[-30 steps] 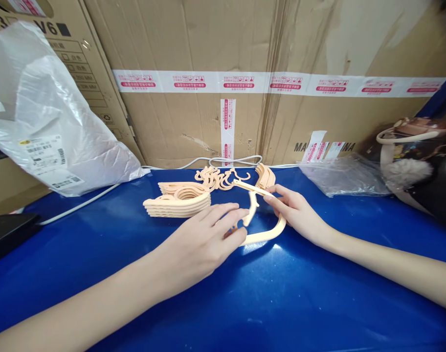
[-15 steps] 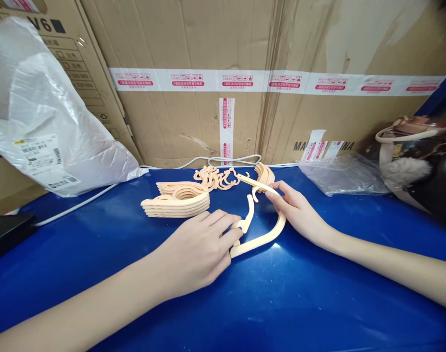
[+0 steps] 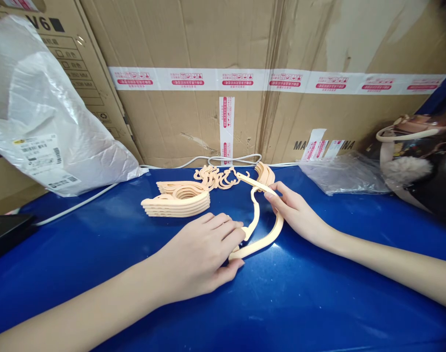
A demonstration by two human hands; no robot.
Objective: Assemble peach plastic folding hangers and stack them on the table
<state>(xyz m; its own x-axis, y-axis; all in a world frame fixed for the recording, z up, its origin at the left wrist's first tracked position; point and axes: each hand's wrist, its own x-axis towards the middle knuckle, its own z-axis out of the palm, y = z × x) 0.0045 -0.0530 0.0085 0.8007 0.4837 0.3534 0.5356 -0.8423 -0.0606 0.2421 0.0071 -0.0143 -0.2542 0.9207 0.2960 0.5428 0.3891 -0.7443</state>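
Observation:
A cream plastic clothes hanger (image 3: 264,243) lies on the blue tabletop between my hands, its curved frame facing right. My right hand (image 3: 294,210) pinches the upper arm of the frame with thumb and fingers. At the lower end of the frame, my left hand (image 3: 204,256) has its thumb below and its fingers curled over an inner curved piece (image 3: 255,221). The top of that piece meets a small hook-like part beneath the upper arm; whether they are joined I cannot tell. My left fingers hide the piece's lower end. A stack of similar hangers (image 3: 177,208) sits left of the held one.
Behind lie a pile of loose hooks (image 3: 215,178) and a small stack of curved pieces (image 3: 265,173). A white plastic parcel (image 3: 57,112) stands left, a black device (image 3: 10,234) near it. A clear bag (image 3: 340,173) and a dark handbag (image 3: 410,190) are right. Cardboard boxes (image 3: 193,122) wall the back.
The inner curved piece has shifted up and right, closing the gap to the hook-like part. My left thumb has come out under the frame's lower end. My right hand has barely moved.

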